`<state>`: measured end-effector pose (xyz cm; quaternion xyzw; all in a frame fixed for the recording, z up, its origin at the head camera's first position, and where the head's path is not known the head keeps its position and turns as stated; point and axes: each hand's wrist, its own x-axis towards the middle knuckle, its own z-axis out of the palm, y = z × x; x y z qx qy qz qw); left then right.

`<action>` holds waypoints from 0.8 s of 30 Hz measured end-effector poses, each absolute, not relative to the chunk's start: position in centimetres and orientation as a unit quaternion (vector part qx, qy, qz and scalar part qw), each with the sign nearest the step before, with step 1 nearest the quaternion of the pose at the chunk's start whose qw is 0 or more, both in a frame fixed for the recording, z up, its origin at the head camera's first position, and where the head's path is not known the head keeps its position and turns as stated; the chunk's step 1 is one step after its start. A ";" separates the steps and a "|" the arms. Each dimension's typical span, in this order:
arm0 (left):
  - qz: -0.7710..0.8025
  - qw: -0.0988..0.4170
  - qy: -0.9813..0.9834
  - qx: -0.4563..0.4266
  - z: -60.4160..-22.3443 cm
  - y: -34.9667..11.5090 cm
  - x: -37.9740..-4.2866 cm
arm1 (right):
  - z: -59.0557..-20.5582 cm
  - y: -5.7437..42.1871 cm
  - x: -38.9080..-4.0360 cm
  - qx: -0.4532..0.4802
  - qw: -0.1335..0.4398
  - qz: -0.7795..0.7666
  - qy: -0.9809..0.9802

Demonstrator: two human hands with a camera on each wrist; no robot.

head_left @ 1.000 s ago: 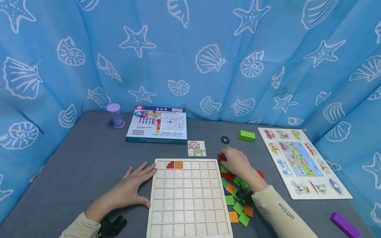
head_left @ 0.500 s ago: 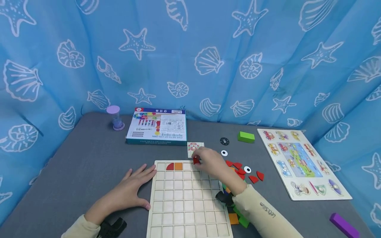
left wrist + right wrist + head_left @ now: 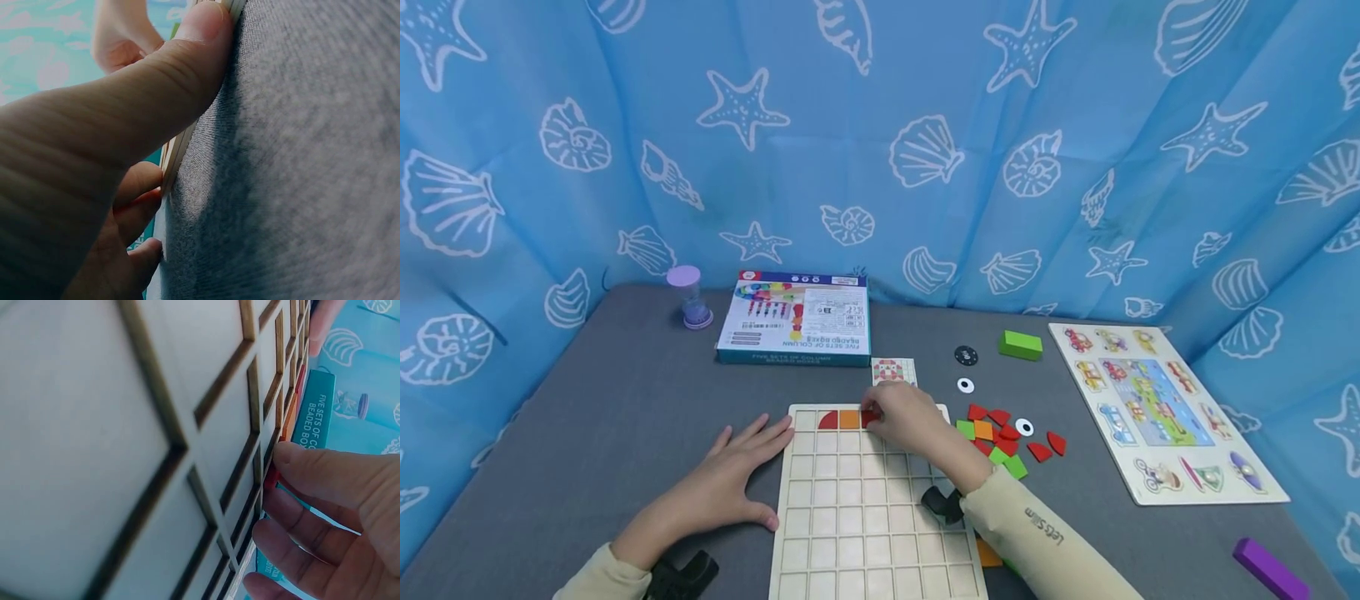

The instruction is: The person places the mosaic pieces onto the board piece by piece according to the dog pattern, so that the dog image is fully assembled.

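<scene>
A pale wooden grid board [image 3: 841, 510] lies on the grey cloth. In its far row sit a red quarter-circle tile [image 3: 829, 420] and, beside it, an orange square tile [image 3: 849, 419]. Just right of the orange one, my right hand [image 3: 913, 419] pinches another red quarter-circle tile [image 3: 271, 477] between thumb and finger at a cell. Its far part is covered by the fingers. Along the board's left edge rests my left hand [image 3: 724, 477], fingers spread, thumb and fingertips touching the rim. Behind the right hand is a partly hidden pattern card [image 3: 891, 369].
Right of the board lie loose tiles [image 3: 1006, 447], red, green and orange, partly under the right forearm. Two white rings [image 3: 966, 386], a black disc [image 3: 966, 356] and a green block [image 3: 1020, 345] lie beyond. Around stand a box [image 3: 795, 321], hourglass [image 3: 691, 298], picture puzzle [image 3: 1217, 450] and purple block [image 3: 1270, 568].
From the loose tiles, my right hand has carried a red quarter-circle tile leftward to the board's far row, beside the orange tile. My left hand has stayed at the board's edge.
</scene>
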<state>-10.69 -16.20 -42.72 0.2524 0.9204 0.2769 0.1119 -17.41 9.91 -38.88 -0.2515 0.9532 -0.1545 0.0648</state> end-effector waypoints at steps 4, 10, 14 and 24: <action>0.275 0.110 0.921 0.252 -42.6 -16.1 -10.6 | -38.7 9.8 -17.3 -0.250 0.064 -0.151 0.954; 0.273 0.112 0.923 0.246 -42.4 -16.1 -10.5 | -38.3 10.2 -17.1 -0.243 0.058 -0.141 0.958; 0.268 0.116 0.925 0.242 -42.5 -16.1 -10.4 | -37.7 12.1 -17.0 -0.217 0.041 -0.146 0.964; 0.271 0.113 0.924 0.245 -42.4 -16.0 -10.5 | -37.2 21.1 -17.4 -0.167 0.022 -0.152 0.974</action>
